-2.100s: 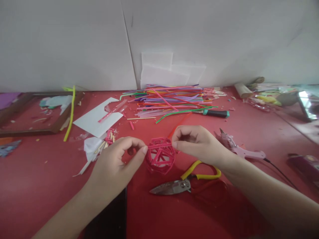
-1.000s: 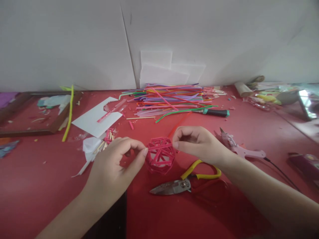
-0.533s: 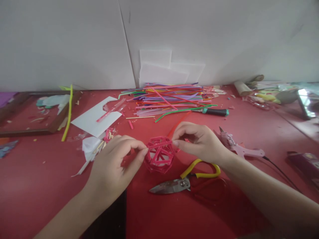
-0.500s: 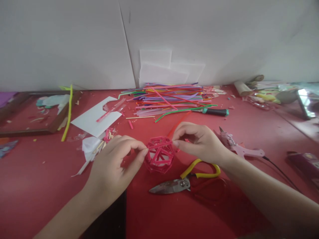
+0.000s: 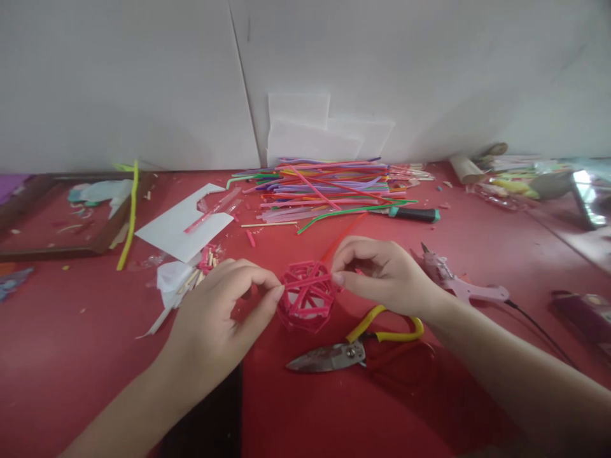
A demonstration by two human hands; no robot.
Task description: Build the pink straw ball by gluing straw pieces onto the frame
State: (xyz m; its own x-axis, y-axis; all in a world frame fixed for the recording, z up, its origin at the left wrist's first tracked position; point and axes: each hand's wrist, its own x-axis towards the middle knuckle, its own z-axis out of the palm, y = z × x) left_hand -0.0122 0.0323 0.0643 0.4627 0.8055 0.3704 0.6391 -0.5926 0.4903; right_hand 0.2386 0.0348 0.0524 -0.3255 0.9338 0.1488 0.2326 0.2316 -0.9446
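A short pink straw piece [image 5: 306, 280] stretches between my hands across the top of an openwork pink ball [image 5: 305, 313] built of straw pieces. My left hand [image 5: 224, 305] pinches the piece's left end between thumb and forefinger, at the ball's left side. At the other end, the thumb and forefinger of my right hand [image 5: 382, 273] are closed on it too. The ball stands on the red table. Just in front of it lie scissors with yellow handles [image 5: 329, 358], blades pointing left. Part of an orange-red straw [image 5: 344, 236] shows behind my right hand.
Many coloured straws [image 5: 324, 184] are heaped at the back, beside a tool with a black-and-green handle [image 5: 415, 214]. A pink glue gun [image 5: 458, 283] with a black cord lies right. White card [image 5: 186, 222], thin sticks [image 5: 191, 280] and a brown frame [image 5: 52, 251] are left.
Both hands keep their pinch on the pink straw piece, and its right end sits slightly lower. The ball and tools have stayed in place.
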